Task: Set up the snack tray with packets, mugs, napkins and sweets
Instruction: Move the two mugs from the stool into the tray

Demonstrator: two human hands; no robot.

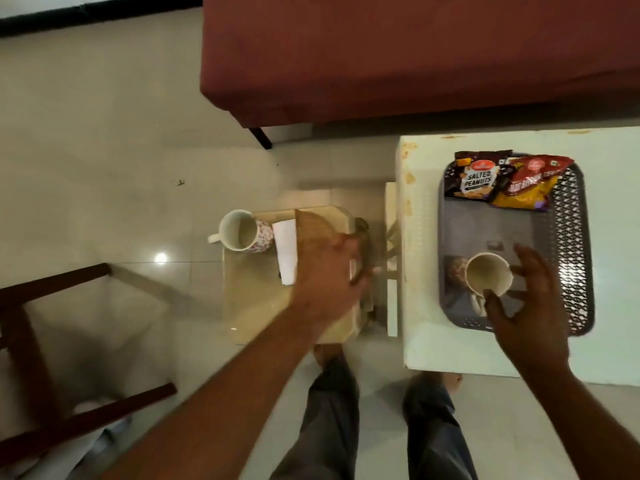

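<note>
A grey perforated tray (575, 237) lies on a white table (426, 344) at the right. At its far end are a salted peanuts packet (479, 180) and a red and yellow snack packet (530, 183). A white mug (488, 277) stands upright at the tray's near end. My right hand (530, 306) hovers beside that mug with fingers spread, the thumb at its rim. A second mug (242, 232) with a floral pattern sits on a beige stool (256, 299) next to white napkins (285, 251). My left hand (325, 275), blurred, is over the stool and covers part of the napkins.
A dark red sofa (415, 46) fills the top of the view. A dark wooden chair frame (34, 341) stands at the lower left on the tiled floor. My legs (429, 438) are below, between the stool and the table.
</note>
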